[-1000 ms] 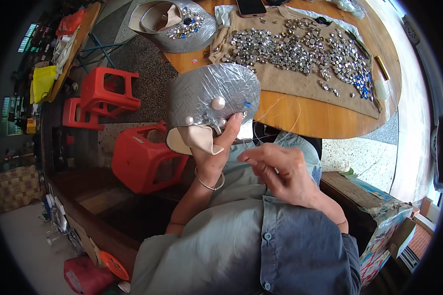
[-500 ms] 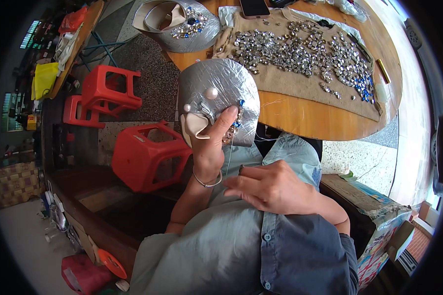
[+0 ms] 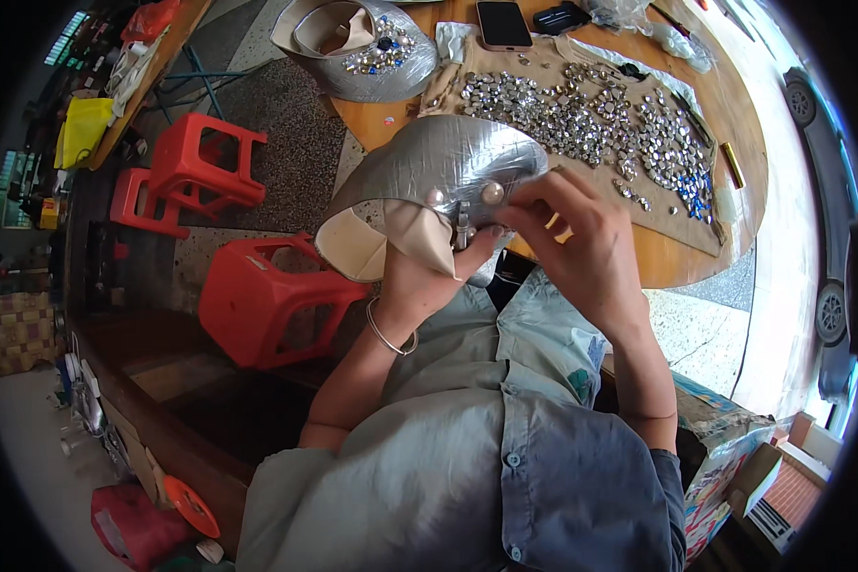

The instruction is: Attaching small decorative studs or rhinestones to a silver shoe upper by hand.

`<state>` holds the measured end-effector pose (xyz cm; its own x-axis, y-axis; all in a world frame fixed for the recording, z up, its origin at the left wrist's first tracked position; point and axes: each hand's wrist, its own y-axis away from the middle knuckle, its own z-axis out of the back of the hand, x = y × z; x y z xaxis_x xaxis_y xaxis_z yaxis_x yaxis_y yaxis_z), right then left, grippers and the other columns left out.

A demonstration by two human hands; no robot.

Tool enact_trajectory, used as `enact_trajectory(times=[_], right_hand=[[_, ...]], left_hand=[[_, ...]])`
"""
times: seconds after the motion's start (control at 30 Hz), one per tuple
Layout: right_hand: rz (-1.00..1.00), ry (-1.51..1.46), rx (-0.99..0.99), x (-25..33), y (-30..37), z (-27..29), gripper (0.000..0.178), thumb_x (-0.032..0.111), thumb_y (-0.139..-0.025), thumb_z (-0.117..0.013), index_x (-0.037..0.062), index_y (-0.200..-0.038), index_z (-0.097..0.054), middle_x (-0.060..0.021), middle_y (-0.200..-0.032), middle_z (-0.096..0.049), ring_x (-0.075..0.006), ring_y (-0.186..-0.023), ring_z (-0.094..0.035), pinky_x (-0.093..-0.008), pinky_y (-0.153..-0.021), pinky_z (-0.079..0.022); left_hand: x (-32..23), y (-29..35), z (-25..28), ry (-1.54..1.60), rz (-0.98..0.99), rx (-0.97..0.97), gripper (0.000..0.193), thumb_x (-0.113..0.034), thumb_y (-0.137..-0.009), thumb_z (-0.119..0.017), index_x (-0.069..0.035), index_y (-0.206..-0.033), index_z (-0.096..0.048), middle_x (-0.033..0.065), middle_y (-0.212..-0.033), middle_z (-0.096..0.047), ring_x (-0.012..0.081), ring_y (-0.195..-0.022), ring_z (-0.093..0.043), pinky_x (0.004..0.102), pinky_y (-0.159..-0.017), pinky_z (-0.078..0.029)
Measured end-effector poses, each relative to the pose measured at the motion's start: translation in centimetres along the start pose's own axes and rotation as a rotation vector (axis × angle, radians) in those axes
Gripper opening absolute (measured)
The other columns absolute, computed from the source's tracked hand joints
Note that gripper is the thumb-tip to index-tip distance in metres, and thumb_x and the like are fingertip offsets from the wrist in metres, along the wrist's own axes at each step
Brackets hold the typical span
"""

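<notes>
A curved silver, foil-like piece with a beige lining (image 3: pixel 439 153) is held up in front of me, tilted. My left hand (image 3: pixel 429 276) grips it from inside the lining, thumb over its decorated side. Two pearls show on the silver, a larger pearl (image 3: pixel 493 194) and a smaller pearl (image 3: pixel 435 196), beside a small metallic ornament (image 3: pixel 463 224). My right hand (image 3: pixel 582 238) is at the piece's right edge, by the larger pearl, fingertips pinched. Whatever lies in that pinch is hidden. A similar silver piece (image 3: pixel 418 71), with a cluster of pearls and blue and clear stones, rests on the table.
On the wooden table (image 3: pixel 672 267) lies a tan cloth (image 3: pixel 582 172) with many loose clear rhinestones (image 3: pixel 582 114) and blue stones (image 3: pixel 699 195). A phone (image 3: pixel 503 24), dark tweezers (image 3: pixel 693 119) and a gold tube (image 3: pixel 732 166) are around it. Red plastic stools (image 3: pixel 234 296) stand at the left.
My right hand has risen from my lap to the silver piece's right edge. The piece has turned and tilted, bringing the pearls right and showing more lining; the stones by my thumb are now hidden.
</notes>
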<state>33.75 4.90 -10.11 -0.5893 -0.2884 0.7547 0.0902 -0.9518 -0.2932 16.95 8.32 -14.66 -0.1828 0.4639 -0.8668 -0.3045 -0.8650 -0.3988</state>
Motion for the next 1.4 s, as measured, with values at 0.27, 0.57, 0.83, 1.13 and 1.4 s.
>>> enact_trajectory(times=[0.27,0.57,0.83,1.13,1.4], right_hand=[[0.032,-0.027,0.041,0.3,1.3,-1.0,0.011,0.004,-0.082,-0.065,-0.0009,-0.09,-0.059,-0.0062,-0.077,-0.062,-0.0117,-0.063,-0.06,-0.0242,-0.059,-0.049],[-0.37,-0.548,0.158,0.2,1.1,-1.5,0.011,0.008,-0.086,-0.064,-0.0013,-0.087,-0.058,-0.0007,-0.072,-0.06,-0.0033,-0.062,-0.054,-0.0183,-0.055,-0.044],[-0.172,-0.205,-0.04,-0.7,2.0,-3.7,0.011,0.011,-0.088,-0.062,0.0015,-0.087,-0.058,0.0039,-0.07,-0.057,-0.001,-0.059,-0.047,-0.015,-0.051,-0.034],[-0.311,-0.527,-0.061,-3.3,2.0,-3.6,0.011,0.008,-0.088,-0.063,0.0012,-0.094,-0.057,0.0027,-0.078,-0.058,-0.0011,-0.066,-0.052,-0.0162,-0.055,-0.041],[-0.432,-1.02,0.008,-6.6,2.3,-2.7,0.008,0.002,-0.087,-0.059,-0.0004,-0.093,-0.054,-0.0003,-0.083,-0.06,-0.0069,-0.075,-0.057,-0.0204,-0.067,-0.046]], left_hand=[[-1.6,1.0,1.1,0.327,0.308,0.087,0.024,-0.004,-0.07,-0.069,0.001,-0.092,-0.061,0.0058,-0.081,-0.064,0.013,-0.074,-0.062,0.0281,-0.065,-0.049],[-0.7,1.2,1.4,0.416,0.213,0.12,0.042,-0.007,-0.07,-0.08,-0.001,-0.105,-0.058,0.0037,-0.096,-0.063,0.0115,-0.084,-0.061,0.0258,-0.074,-0.051],[0.1,1.6,0.4,0.157,0.165,0.074,0.031,-0.011,-0.07,-0.078,0.0,-0.095,-0.063,0.006,-0.084,-0.066,0.0126,-0.074,-0.063,0.0272,-0.064,-0.051],[0.5,0.8,-1.1,-0.08,0.022,0.01,0.027,-0.008,-0.069,-0.073,-0.001,-0.093,-0.065,0.0062,-0.081,-0.067,0.0155,-0.067,-0.064,0.0292,-0.061,-0.05],[-0.9,0.5,-3.0,-0.214,-0.064,0.008,0.028,-0.009,-0.069,-0.073,-0.003,-0.095,-0.065,0.0061,-0.082,-0.067,0.0174,-0.069,-0.065,0.0312,-0.063,-0.051]])
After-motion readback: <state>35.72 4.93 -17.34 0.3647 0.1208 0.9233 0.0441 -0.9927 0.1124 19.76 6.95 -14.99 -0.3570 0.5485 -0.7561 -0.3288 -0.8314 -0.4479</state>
